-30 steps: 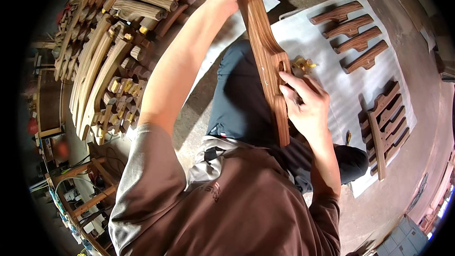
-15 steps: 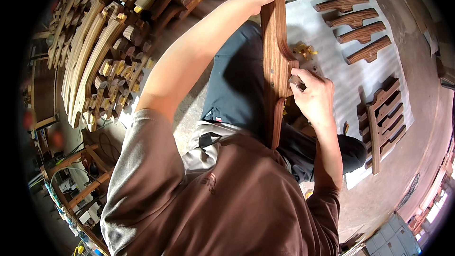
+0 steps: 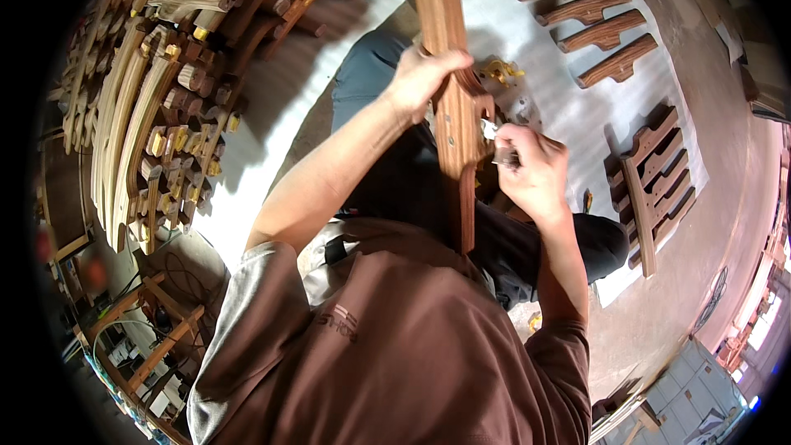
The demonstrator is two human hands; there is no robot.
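Note:
A long, shaped brown wooden piece [image 3: 447, 136] with a striped grain runs upright across my lap, its notched edge facing right. Round its upper part my left hand [image 3: 424, 82] is closed, the thumb lying across the face. My right hand [image 3: 534, 166] is closed beside the notched edge. Something small, dark and shiny shows in its fingers, too blurred to name. Between those fingers and the wood, a pale bit [image 3: 489, 129] catches the light.
A white sheet [image 3: 544, 58] on the floor at right bears several short dark wooden pieces [image 3: 606, 41] and a stack of slotted wooden parts [image 3: 659, 173]. Yellow scraps [image 3: 503, 72] lie near the work. Piled curved timber [image 3: 115, 128] fills the left; grey boxes [image 3: 688, 400] stand lower right.
My left hand has slid down the wooden piece, nearer my body. The piece has turned a little, and my right hand has moved slightly down, away from its edge.

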